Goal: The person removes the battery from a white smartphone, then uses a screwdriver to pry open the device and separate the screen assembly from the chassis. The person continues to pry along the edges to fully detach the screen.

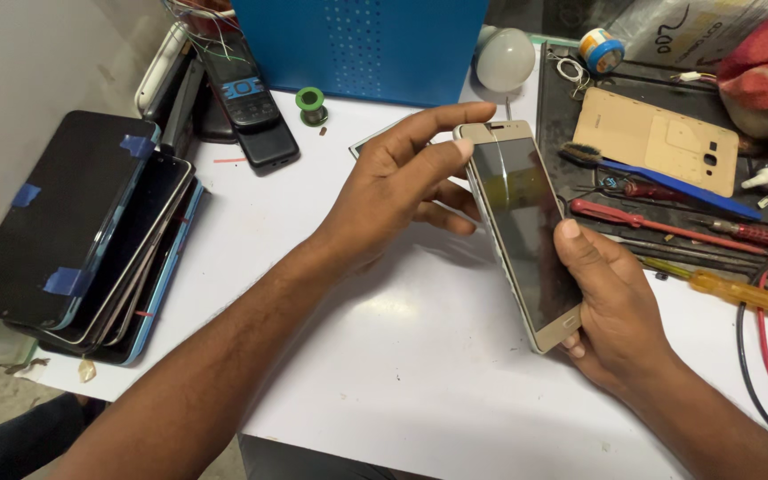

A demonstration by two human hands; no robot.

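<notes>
Nearest, the right hand (615, 311) cradles the lower end of a gold-framed smartphone (519, 227), thumb laid on the dark screen and fingers curled behind it. So the phone hangs tilted in the air above the white worktop (420, 373), resting on nothing. A little farther, the left hand (393, 191) grasps the phone's top corner, fingertips pinched on the upper edge of the frame. A pale line runs down the glass; whether it is a crack or a reflection cannot be told.

To the left lies a stack of dark display panels (91, 240), some marked with blue tape. To the right, on a dark mat, lie a yellow-handled screwdriver (740, 292), a red-handled screwdriver (642, 220) and a tan phone back cover (668, 142). Farther off stands a blue box (366, 44) with an old keypad phone (246, 98) beside it.

Judging from the grip, the risk is a slip: the phone is held only at two ends, and a hard pinch or twist at the top corner could flex the glass, or drop the phone onto the tools.
</notes>
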